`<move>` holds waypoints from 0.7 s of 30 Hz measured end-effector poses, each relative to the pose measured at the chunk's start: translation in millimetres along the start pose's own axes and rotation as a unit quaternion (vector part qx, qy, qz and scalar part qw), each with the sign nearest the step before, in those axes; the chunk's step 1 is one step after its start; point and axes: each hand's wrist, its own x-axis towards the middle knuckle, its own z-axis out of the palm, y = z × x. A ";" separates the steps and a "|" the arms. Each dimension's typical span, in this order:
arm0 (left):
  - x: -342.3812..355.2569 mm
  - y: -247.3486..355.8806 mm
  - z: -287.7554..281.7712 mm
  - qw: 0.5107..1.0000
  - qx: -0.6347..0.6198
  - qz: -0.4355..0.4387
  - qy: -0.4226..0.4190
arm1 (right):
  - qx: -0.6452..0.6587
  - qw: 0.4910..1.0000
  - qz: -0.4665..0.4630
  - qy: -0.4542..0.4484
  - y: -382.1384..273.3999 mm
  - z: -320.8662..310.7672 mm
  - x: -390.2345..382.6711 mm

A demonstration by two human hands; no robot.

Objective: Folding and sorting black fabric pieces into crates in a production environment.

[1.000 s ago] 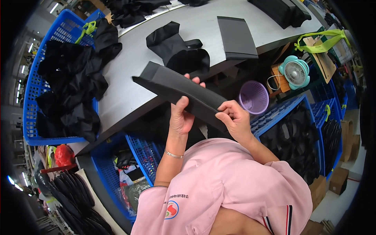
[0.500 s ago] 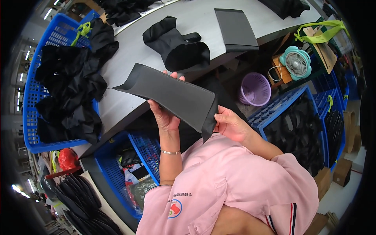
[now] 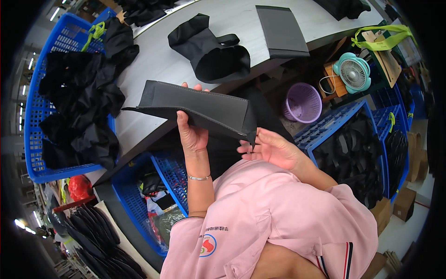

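Observation:
A long dark-grey fabric panel (image 3: pixel 200 103) with stitched edges and black ends is held up in front of me, tilted so its near side shows. My left hand (image 3: pixel 191 130) is closed around its middle, with the thumb on the near edge and fingertips showing over the far edge. By the panel's right end, my right hand (image 3: pixel 274 149) has its fingers apart beside the drooping black corner; whether they touch it I cannot tell. Beyond, on the table (image 3: pixel 148 60), lie a black sewn fabric piece with a strap loop (image 3: pixel 209 51) and a flat grey panel (image 3: pixel 282 30).
A blue basket (image 3: pixel 35 135) heaped with black fabric stands at the left. Under the table edge sits another blue basket (image 3: pixel 134 204). To the right are a purple bin (image 3: pixel 303 103), a small turquoise fan (image 3: pixel 353 72) and a blue crate (image 3: pixel 339 123) of black pieces.
The panel has tilted, its near edge rising toward me and its left end dipping. My right hand has loosened from the right end and spread its fingers. My left hand keeps its hold.

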 end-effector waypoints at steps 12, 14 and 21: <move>-7.2 4.2 12.4 0.991 0.131 -0.009 -0.003 | -0.249 0.935 -0.253 0.028 -24.4 1.3 -11.7; -11.1 -12.0 26.6 0.987 0.152 -0.045 -0.005 | -0.550 0.751 -0.356 0.080 -25.9 11.5 -13.9; -21.7 -48.8 51.5 0.970 0.191 -0.148 0.002 | -0.556 0.796 -0.207 0.118 -27.6 10.0 -0.5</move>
